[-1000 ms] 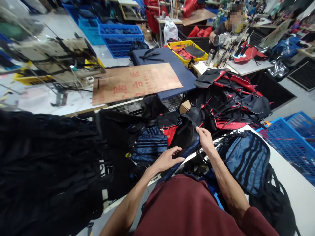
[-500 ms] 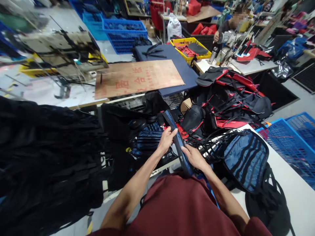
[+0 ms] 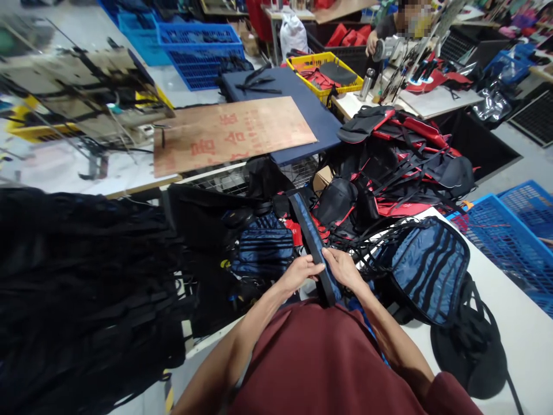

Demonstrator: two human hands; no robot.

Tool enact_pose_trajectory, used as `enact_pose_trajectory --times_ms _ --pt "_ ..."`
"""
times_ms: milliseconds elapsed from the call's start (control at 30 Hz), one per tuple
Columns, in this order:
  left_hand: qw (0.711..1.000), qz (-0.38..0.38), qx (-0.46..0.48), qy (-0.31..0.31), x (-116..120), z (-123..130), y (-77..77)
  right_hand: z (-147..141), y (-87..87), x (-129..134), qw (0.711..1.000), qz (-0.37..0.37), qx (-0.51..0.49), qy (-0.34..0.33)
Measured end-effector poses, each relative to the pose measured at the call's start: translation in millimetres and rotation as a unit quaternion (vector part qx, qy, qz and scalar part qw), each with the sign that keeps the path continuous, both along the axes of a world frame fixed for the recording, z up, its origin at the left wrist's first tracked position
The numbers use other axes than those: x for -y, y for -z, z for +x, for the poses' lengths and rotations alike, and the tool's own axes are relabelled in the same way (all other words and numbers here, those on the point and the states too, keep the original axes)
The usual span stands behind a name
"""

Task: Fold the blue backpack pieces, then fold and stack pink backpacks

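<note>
- Your left hand (image 3: 301,272) has slid down the blue-and-black strip (image 3: 307,222) since half a second ago and now sits just beside your right hand (image 3: 343,269).
- Both your hands grip the strip by its edges, thumb and fingers pinched on either side.
- It slants away from you, its near end at your maroon shirt (image 3: 341,357), its far end over the clutter.
- Left of it lies a blue striped piece (image 3: 265,245); a rounded black piece (image 3: 337,199) crowds its far end on the right.
- By your right forearm, a striped blue bag (image 3: 434,271) takes up part of the white table (image 3: 518,323), a black piece (image 3: 470,346) near it.
- Black fabric (image 3: 86,300) heaps up on your left.
- Beyond, red-and-black bags (image 3: 415,164) pile up to the right of a lettered board (image 3: 242,132).
- Farther off, a co-worker's hand (image 3: 372,42) is at a machine (image 3: 391,49).
</note>
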State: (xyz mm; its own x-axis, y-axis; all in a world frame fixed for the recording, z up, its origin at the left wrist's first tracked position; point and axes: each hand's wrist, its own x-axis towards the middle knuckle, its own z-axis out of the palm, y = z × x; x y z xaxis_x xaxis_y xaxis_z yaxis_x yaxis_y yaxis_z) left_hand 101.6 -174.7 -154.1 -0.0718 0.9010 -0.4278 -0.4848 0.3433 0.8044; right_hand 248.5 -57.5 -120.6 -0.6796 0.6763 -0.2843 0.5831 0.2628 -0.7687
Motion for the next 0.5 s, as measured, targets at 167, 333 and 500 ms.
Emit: enact_pose_trajectory --times_ms 167,333,500 --pt "0.971 -0.016 -0.003 -0.237 -42 -68 -9.3 20 -16.5 18 0.997 0.05 -0.005 -0.066" --pt "0.95 0.053 -0.064 -0.3 -69 -85 -38.2 27 -15.0 28 0.998 -0.02 -0.038 -0.041" --pt "0.984 0.103 -0.061 -0.128 -65 -11 -62.6 -18 9.3 18 0.985 0.054 -0.121 0.106"
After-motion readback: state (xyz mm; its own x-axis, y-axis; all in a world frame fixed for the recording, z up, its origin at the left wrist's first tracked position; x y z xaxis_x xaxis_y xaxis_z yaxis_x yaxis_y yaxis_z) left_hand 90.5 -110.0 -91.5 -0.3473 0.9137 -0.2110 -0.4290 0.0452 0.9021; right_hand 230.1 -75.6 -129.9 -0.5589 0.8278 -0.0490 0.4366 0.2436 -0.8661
